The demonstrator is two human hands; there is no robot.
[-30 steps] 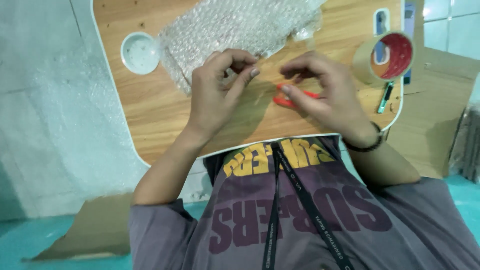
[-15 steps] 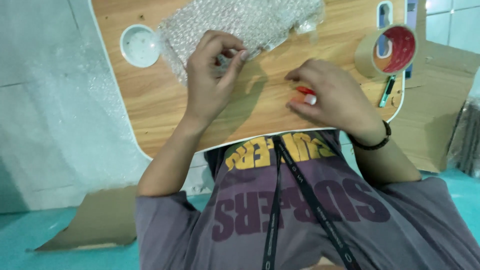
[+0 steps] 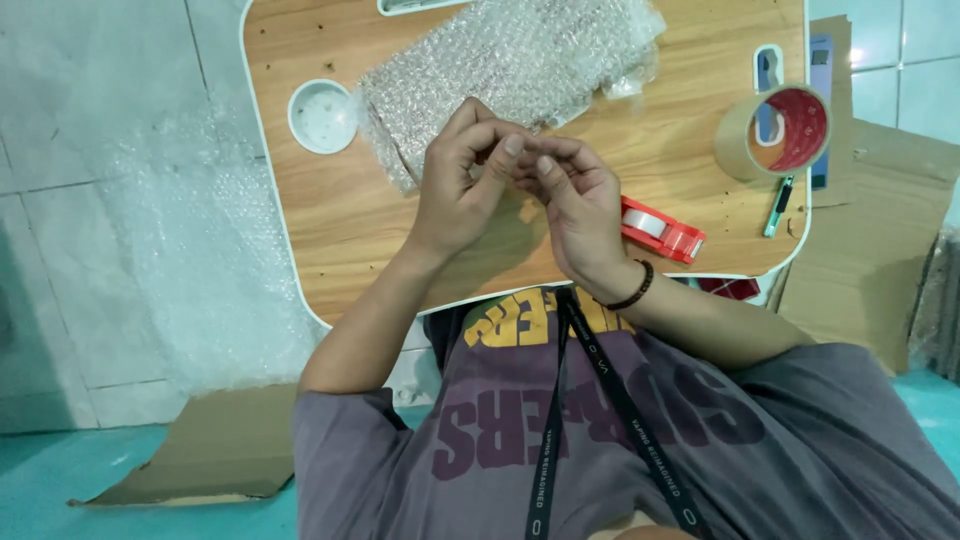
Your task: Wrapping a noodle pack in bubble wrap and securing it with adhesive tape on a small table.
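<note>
My left hand (image 3: 462,185) and my right hand (image 3: 570,205) meet fingertip to fingertip over the middle of a wooden lap table (image 3: 330,230). Both pinch what looks like a small strip of clear tape, which is barely visible between the fingers. Just beyond the hands lies a parcel wrapped in bubble wrap (image 3: 510,70). A red tape dispenser (image 3: 660,230) with clear tape lies on the table right of my right wrist, and neither hand touches it.
A roll of brown tape (image 3: 775,135) stands at the table's right end with a green pen-like tool (image 3: 778,207) beside it. A round white recess (image 3: 322,115) sits at the left. Cardboard (image 3: 870,230) lies right of the table, and bubble wrap (image 3: 190,250) on the floor to the left.
My right hand has let go of the red dispenser and moved left and up to meet my left hand. The left hand has drawn back from the parcel towards the middle.
</note>
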